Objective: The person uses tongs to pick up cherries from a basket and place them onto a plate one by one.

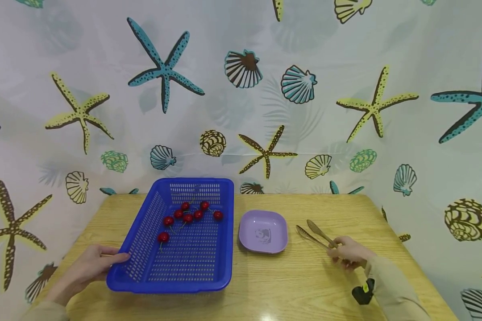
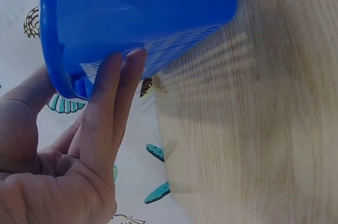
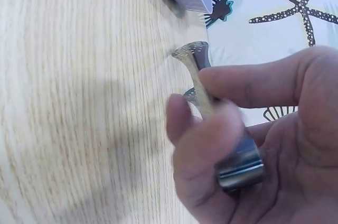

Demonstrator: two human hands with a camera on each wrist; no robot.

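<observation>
My left hand [image 1: 94, 263] grips the blue plastic basket [image 1: 225, 276] at its near left corner. The thumb lies over the rim, and in the left wrist view two long fingers [image 2: 100, 113] press against the outer wall. Several red cherries [image 1: 188, 218] with stems lie in the basket, mostly toward its back. My right hand [image 1: 351, 252] holds a pair of metal tongs [image 1: 316, 228] by the handles, their two perforated tips apart and pointing toward the back left. In the right wrist view thumb and fingers wrap the tongs [image 3: 240, 166] near their bent end.
Between basket and tongs a lilac square dish [image 1: 263, 243] with a panda print sits on the wooden table [image 1: 289, 285]. Behind the table and along its sides hangs a white curtain [image 1: 241, 116] with starfish and shells. A black strap [image 1: 363, 292] is round the right wrist.
</observation>
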